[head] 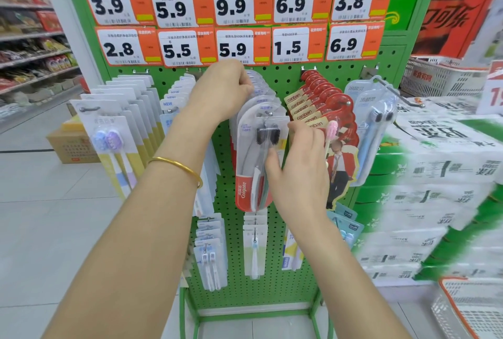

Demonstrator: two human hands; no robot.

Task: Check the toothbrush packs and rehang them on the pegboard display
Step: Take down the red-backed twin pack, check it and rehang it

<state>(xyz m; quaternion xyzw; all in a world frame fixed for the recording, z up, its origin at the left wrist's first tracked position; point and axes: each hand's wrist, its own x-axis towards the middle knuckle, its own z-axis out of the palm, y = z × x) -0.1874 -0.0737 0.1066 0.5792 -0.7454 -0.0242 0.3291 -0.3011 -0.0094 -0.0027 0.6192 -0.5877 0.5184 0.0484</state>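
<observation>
**Left hand** (223, 91): one. It is reaching up to the top of the middle hook with the wrist bent. The fingers are curling round the upper ends of a stack of clear-fronted toothbrush packs (262, 88) that is hanging there. A thin gold bangle (177, 167) is sitting on the forearm below it.

**Right hand** (299, 167): one. It is reaching in lower, with the back of the hand facing the camera. The thumb is lying on the face of the foremost pack and the fingers are wrapping its right edge, so the hand is pinching that pack.

**Red-and-clear Colgate toothbrush pack** (249, 172): one. It is hanging at the front of the same middle hook, before the green perforated metal pegboard (275, 262). It is showing two black-bristled brush heads side by side.

**Red canban card packs** (324, 96): five labels are showing. They are hanging on the next hook to the right, just beside the right hand.

**Pale blue toothbrush pack** (374, 126): one is showing on the rightmost hook.

**White-and-yellow card packs** (114, 145): a fanned row is hanging on the far-left hook. The front one is carrying two brushes.

**Orange-and-white price tags** (234, 47): ten are sitting in two full rows of five above the hooks. A further row is running off the top edge.

**White-and-green wrapped cases** (441, 172): these are standing stacked to the right of the display.

**Brown cardboard box** (73, 148): one is sitting on the floor to the left.
</observation>
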